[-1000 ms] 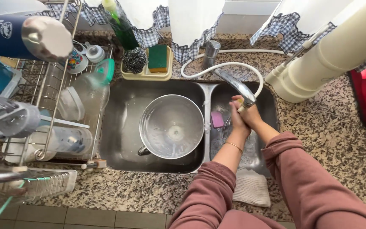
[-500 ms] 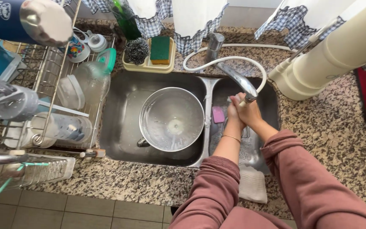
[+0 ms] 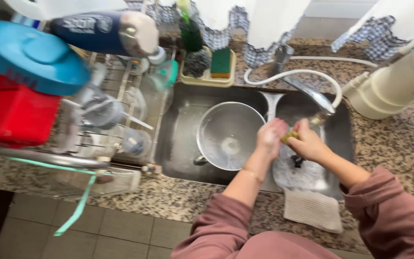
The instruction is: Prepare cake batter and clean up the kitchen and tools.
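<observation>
Both my hands are over the right basin of a steel double sink (image 3: 178, 144), just below the faucet spout (image 3: 312, 93). My right hand (image 3: 308, 143) pinches a small yellow-green thing (image 3: 288, 136) at its fingertips. My left hand (image 3: 271, 136) is curled and pressed against that thing from the left; I cannot tell whether it grips it. Dusky pink sleeves cover both forearms. A clear wet plastic sheet (image 3: 303, 175) lies in the basin under my hands.
A round metal pot (image 3: 228, 136) sits in the left basin. A wire dish rack (image 3: 120, 124) with glasses stands to the left, beside a red box (image 3: 10, 115) under a blue lid (image 3: 34, 57). Behind the sink are a sponge tray (image 3: 207, 67) and a green bottle (image 3: 190, 29); a cloth (image 3: 312, 208) hangs over the front edge.
The view has swung left, bringing the red box and blue lid in. My hands have shifted lower under the spout and parted a little, showing the yellow-green thing.
</observation>
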